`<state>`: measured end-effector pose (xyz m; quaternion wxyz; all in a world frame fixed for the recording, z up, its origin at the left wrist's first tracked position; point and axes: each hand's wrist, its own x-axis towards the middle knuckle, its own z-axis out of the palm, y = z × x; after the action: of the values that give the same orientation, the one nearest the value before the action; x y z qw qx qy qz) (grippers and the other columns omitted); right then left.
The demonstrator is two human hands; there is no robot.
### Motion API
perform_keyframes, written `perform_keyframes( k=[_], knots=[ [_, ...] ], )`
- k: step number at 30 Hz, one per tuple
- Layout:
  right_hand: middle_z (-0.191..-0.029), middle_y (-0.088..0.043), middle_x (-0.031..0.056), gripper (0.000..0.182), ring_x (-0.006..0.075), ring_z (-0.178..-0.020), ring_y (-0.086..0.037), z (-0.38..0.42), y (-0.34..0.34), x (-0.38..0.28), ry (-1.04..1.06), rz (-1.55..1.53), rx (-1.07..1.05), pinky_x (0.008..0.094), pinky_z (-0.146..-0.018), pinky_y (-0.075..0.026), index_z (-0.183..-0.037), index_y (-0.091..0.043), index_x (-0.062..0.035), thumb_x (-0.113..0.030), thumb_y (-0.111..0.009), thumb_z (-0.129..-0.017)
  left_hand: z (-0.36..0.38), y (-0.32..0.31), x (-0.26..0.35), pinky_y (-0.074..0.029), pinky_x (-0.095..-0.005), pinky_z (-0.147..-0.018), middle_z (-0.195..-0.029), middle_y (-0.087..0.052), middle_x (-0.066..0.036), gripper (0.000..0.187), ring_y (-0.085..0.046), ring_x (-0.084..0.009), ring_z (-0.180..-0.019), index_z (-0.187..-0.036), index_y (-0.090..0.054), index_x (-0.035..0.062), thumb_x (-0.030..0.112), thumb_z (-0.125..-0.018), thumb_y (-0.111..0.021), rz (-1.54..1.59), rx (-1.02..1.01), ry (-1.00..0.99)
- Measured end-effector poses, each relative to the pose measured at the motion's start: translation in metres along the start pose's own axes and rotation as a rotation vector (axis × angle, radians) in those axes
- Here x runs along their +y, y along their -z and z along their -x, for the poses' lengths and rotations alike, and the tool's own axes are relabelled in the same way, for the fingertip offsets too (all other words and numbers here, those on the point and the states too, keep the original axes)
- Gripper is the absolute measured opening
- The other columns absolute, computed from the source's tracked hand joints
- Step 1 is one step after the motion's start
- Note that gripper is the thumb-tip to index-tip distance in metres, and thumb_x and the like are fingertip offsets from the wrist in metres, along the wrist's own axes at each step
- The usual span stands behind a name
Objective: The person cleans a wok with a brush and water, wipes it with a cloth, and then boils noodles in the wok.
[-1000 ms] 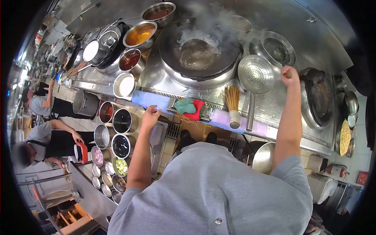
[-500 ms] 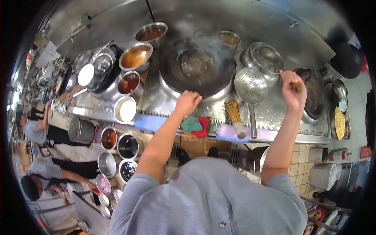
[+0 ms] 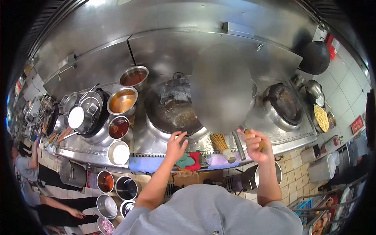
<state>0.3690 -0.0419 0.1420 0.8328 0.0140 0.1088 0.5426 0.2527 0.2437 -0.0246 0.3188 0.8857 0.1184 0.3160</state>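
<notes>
My left hand (image 3: 177, 147) is just in front of the near rim of a large black wok (image 3: 156, 114), its fingers apart and holding nothing. Bubbling liquid (image 3: 183, 116) lies in the wok's bottom. My right hand (image 3: 256, 147) is wrapped round the wooden grip of a ladle (image 3: 263, 146). Its metal shaft runs up and left into a grey blurred patch that hides the head. That patch also covers the wok's right part and most of a perforated skimmer, whose handle (image 3: 238, 145) shows below. Beside it lies a bamboo brush (image 3: 222, 146).
Left of the wok stand bowls of amber liquid (image 3: 123, 101), red sauce (image 3: 120, 128) and white contents (image 3: 118, 152). Green and red cloths (image 3: 188, 161) lie on the front edge. A second wok (image 3: 282, 102) sits right. Co-workers' arms (image 3: 62, 204) show at lower left.
My left hand has come off the wok's rim and opened. My right hand has moved left and lower with the ladle. The view has tilted upward, and a blurred patch now covers the middle.
</notes>
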Motion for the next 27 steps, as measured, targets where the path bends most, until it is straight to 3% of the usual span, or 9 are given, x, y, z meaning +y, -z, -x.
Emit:
perform_keyframes(
  k=[5,10,15,18,19,21,23,25,27],
  knots=[
    [-0.072,-0.046,0.0026,0.024,0.0081,-0.051,-0.046,-0.009,0.024,-0.004,0.006,0.565,0.17,0.0233,-0.042,-0.041,-0.106,-0.044,-0.0033,-0.014,-0.044,-0.085,0.044,0.026,0.002,-0.039,-0.0362,-0.086,-0.104,-0.05,-0.015,0.03,-0.048,-0.0309,-0.099,-0.102,-0.057,0.0102,0.014,-0.072,-0.06,0.087,0.022,0.142],
    [-0.069,-0.047,0.0028,0.013,0.0122,-0.052,-0.047,-0.101,0.106,0.021,0.209,1.38,0.383,0.0252,-0.042,-0.043,-0.095,-0.04,-0.0106,-0.014,-0.044,-0.084,0.045,0.042,0.059,-0.035,-0.038,-0.09,-0.113,-0.046,-0.015,0.043,-0.044,-0.0305,-0.106,-0.11,-0.051,0.0077,0.017,-0.07,-0.063,0.2,-0.142,-0.035],
    [-0.085,-0.054,0.0047,0.02,0.0179,-0.065,-0.057,-0.146,0.112,0.064,-0.182,0.895,0.162,0.0336,-0.057,-0.048,-0.104,-0.045,-0.0121,-0.024,-0.043,-0.087,0.018,0.03,0.073,-0.033,-0.0394,-0.092,-0.113,-0.045,-0.016,0.051,-0.041,-0.0321,-0.109,-0.114,-0.047,0.0073,0.015,-0.066,-0.064,0.161,-0.009,-0.189],
    [-0.091,-0.055,0.0059,0.025,0.0185,-0.074,-0.057,-0.134,0.116,0.066,-0.262,0.937,0.252,0.035,-0.066,-0.047,-0.105,-0.048,-0.0135,-0.03,-0.04,-0.089,-0.001,0.028,0.07,-0.035,-0.0384,-0.089,-0.103,-0.049,-0.015,0.043,-0.047,-0.0317,-0.1,-0.103,-0.049,0.0047,0.01,-0.063,-0.063,0.218,0.119,-0.18],
    [-0.099,-0.054,0.0095,0.032,0.0224,-0.083,-0.056,-0.129,0.129,0.052,-0.276,1.312,0.202,0.0385,-0.073,-0.045,-0.107,-0.049,-0.0125,-0.036,-0.041,-0.087,-0.007,0.029,0.066,-0.038,-0.0383,-0.081,-0.092,-0.05,-0.014,0.034,-0.049,-0.0323,-0.089,-0.094,-0.049,0.0048,0.011,-0.063,-0.062,0.252,0.137,-0.228],
    [-0.107,-0.052,0.0151,0.038,0.029,-0.092,-0.054,-0.118,0.173,0.014,0.013,2.508,0.221,0.0424,-0.076,-0.044,-0.109,-0.048,-0.0102,-0.036,-0.049,-0.081,-0.028,0.041,0.074,-0.04,-0.0359,-0.058,-0.063,-0.046,-0.009,0.02,-0.05,-0.0293,-0.062,-0.074,-0.044,0.007,0.009,-0.063,-0.06,0.236,0.171,-0.333],
    [-0.106,-0.052,0.0207,0.049,0.0366,-0.093,-0.053,-0.08,0.173,0.002,0.254,3.006,0.525,0.045,-0.077,-0.043,-0.117,-0.042,-0.0088,-0.033,-0.054,-0.076,-0.052,0.06,0.087,-0.039,-0.033,-0.053,-0.06,-0.046,-0.007,0.021,-0.049,-0.0262,-0.057,-0.075,-0.045,0.007,0.007,-0.062,-0.06,0.231,0.03,-0.413],
    [-0.104,-0.052,0.0218,0.054,0.0383,-0.088,-0.054,-0.065,0.196,-0.018,0.08,2.964,0.687,0.0445,-0.076,-0.044,-0.121,-0.037,-0.009,-0.032,-0.055,-0.075,-0.074,0.073,0.104,-0.037,-0.0276,-0.044,-0.052,-0.045,-0.003,0.022,-0.047,-0.0207,-0.046,-0.077,-0.045,0.0076,0.006,-0.062,-0.061,0.281,-0.217,-0.462],
    [-0.101,-0.053,0.0229,0.06,0.0401,-0.084,-0.055,-0.061,0.226,-0.046,-0.082,2.909,0.843,0.0441,-0.075,-0.044,-0.125,-0.033,-0.0092,-0.032,-0.056,-0.074,-0.085,0.071,0.108,-0.038,-0.0239,-0.049,-0.059,-0.048,-0.002,0.02,-0.05,-0.0118,-0.054,-0.081,-0.047,0.006,0.006,-0.067,-0.062,0.45,-0.151,-0.316]
  ],
)
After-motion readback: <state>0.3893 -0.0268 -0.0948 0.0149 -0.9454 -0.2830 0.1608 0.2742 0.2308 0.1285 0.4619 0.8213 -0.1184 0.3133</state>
